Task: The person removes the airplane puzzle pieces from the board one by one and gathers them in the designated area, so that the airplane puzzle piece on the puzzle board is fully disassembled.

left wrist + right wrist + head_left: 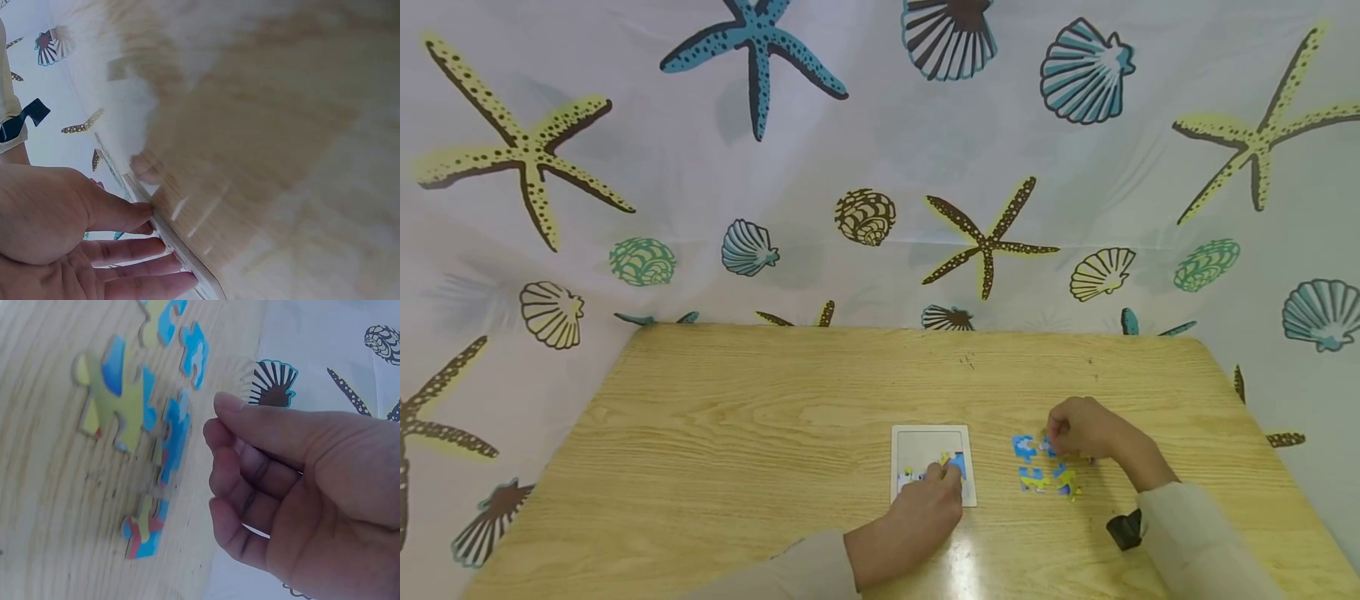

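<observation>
My left hand (917, 508) rests at a pale puzzle tray (898, 446); a few joined pieces (955, 465) show inside it past the fingers. In the left wrist view, the thumb (128, 215) lies along the tray's rim (181, 250) and the straight fingers (147, 286) reach over it. My right hand (1082, 429) hovers over loose jigsaw pieces (1033, 479). Its fingers are loosely curled, the thumb tip (231, 403) close to the index finger, and nothing shows between them. Under that hand, in the right wrist view, lies a yellow-and-blue piece (128, 400).
On the wood-grain table (737, 417), the loose pieces lie to the right of the tray. A blue-and-red piece (147, 534) sits apart from the others. A black thing (1123, 529) hangs at the right sleeve. Behind the table stands a cloth (805, 275) printed with shells and starfish.
</observation>
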Demonstrator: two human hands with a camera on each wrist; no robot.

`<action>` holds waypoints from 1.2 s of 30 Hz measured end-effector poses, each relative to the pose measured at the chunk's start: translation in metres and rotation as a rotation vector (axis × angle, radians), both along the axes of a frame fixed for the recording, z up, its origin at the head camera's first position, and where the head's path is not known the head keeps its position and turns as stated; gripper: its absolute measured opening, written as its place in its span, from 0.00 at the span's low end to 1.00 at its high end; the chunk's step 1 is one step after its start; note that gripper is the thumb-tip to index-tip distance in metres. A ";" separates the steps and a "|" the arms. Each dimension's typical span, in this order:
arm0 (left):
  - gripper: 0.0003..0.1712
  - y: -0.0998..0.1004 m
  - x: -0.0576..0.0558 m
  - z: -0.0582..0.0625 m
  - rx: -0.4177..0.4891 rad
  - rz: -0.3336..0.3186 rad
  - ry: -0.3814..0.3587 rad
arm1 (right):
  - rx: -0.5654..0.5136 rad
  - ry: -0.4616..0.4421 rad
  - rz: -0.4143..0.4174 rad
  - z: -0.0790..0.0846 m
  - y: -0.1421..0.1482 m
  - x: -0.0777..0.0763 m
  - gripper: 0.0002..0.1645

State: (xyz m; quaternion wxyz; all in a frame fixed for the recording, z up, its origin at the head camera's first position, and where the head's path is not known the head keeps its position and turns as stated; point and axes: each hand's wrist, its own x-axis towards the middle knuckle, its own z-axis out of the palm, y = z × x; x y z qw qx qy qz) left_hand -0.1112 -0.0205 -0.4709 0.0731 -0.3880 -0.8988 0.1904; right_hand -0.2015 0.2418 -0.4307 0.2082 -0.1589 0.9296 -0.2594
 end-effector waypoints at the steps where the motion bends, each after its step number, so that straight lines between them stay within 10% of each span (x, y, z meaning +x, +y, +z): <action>1: 0.17 0.000 0.000 -0.001 0.006 -0.006 0.003 | -0.005 -0.001 0.002 0.000 -0.002 -0.001 0.05; 36: 0.16 -0.004 -0.003 -0.002 0.017 -0.048 0.021 | -0.143 0.144 0.171 -0.025 -0.094 -0.003 0.07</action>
